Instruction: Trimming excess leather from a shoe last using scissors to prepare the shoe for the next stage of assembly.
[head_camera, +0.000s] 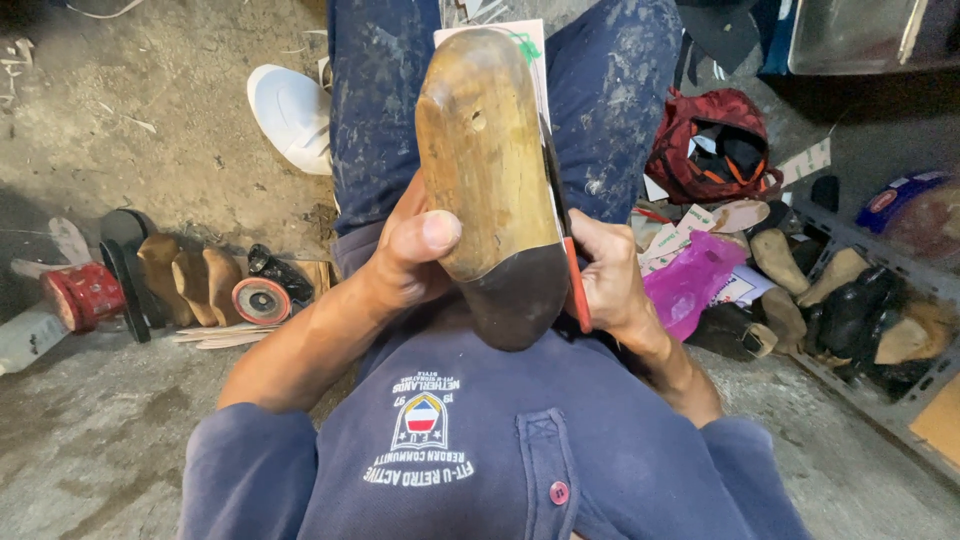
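A wooden shoe last (485, 150) with a dark heel end stands on my lap, its sole side facing up. My left hand (410, 250) grips its left edge, thumb pressed on the wood. My right hand (610, 280) holds a red-handled knife (572, 275) against the last's right edge, where a white paper or card piece (538, 60) shows behind the wood. The blade runs up along that edge.
To my left on the concrete floor lie a red tin (82, 295), several wooden lasts (185, 280) and a round tape roll (260, 298). A white shoe (292, 115) is by my knee. On the right are a red bag (715, 145), a pink plastic bag (690, 280) and a crate of lasts (860, 310).
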